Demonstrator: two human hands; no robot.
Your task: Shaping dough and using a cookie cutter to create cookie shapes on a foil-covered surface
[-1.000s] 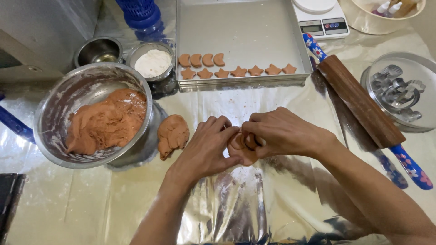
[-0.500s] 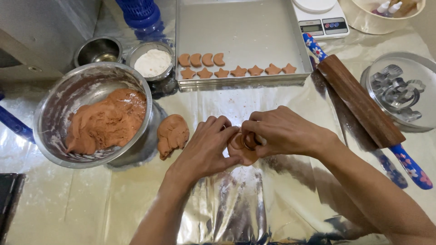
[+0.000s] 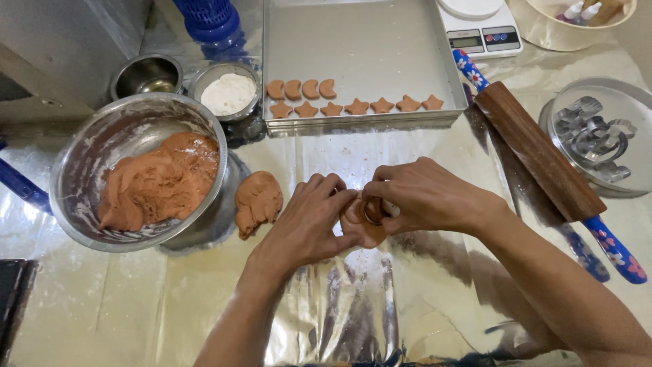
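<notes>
The table [image 3: 441, 306] is lying under a crinkled sheet of silvery foil dusted with flour; nothing of the room beyond it is showing. A shallow metal baking tray [image 3: 367, 41] is sitting at the far edge, carrying a short row of crescent biscuits and a longer row of star biscuits [image 3: 353, 107] along its near side. A large steel mixing bowl [image 3: 88, 146] is standing to the left, holding a mass of brown dough [image 3: 156, 187]; a smaller lump of dough [image 3: 257, 202] is resting just beside it on the foil. A round tin [image 3: 628, 102] of metal cutters is standing far right, near a wooden rolling pin [image 3: 536, 153] (blue floral handles). A small bowl of flour [image 3: 229, 93] is sitting behind the mixing bowl. At centre, the left hand [image 3: 309, 224] and right hand [image 3: 424, 197] are meeting, fingertips pinching a small dough piece [image 3: 363, 221] together with a ring-shaped cutter.
</notes>
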